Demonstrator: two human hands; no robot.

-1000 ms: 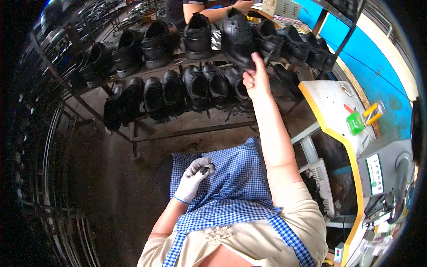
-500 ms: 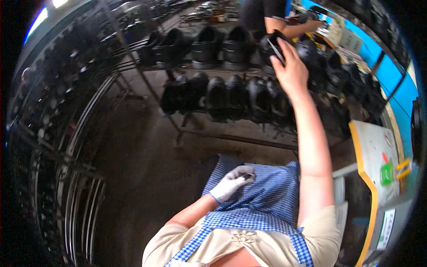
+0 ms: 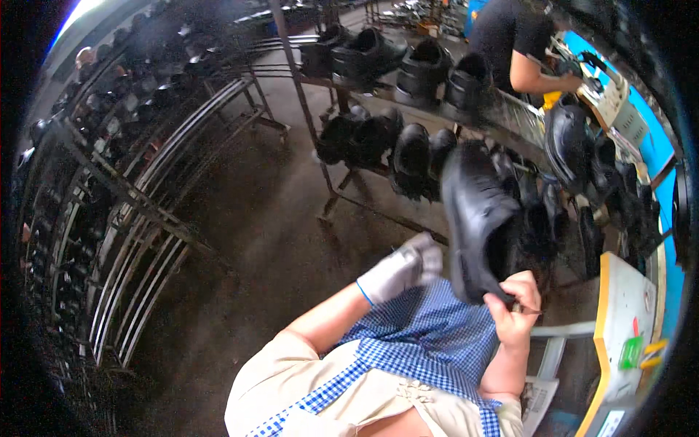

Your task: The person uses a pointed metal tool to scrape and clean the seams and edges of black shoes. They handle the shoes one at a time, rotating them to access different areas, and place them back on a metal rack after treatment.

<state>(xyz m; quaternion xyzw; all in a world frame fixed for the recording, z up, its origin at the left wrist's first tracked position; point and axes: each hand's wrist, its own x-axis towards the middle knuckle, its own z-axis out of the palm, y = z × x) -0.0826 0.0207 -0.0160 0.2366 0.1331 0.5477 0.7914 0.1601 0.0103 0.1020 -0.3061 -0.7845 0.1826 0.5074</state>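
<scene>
My bare right hand (image 3: 518, 306) grips a black shoe (image 3: 472, 218) at its heel end, in front of my blue checked apron (image 3: 426, 320). The shoe is held up with its toe pointing away from me and its opening turned to the right. It is slightly blurred. My left hand (image 3: 404, 271), in a whitish glove, is to the left of the shoe and apart from it. Its fingers are curled in; what they hold, if anything, is hidden. Beyond both hands stands a rack (image 3: 298, 95) with black shoes in two rows.
More metal racks (image 3: 156, 207) loaded with dark shoes line the left side. To the right is a pale panel with a yellow edge (image 3: 603, 320). A co-worker in a dark shirt (image 3: 510, 40) handles something behind the rack. Another black shoe (image 3: 569, 142) sits on the rack's right part.
My right hand has come back from the upper rack row toward my body, bringing the shoe with it. My left hand has risen slightly. The view has shifted too.
</scene>
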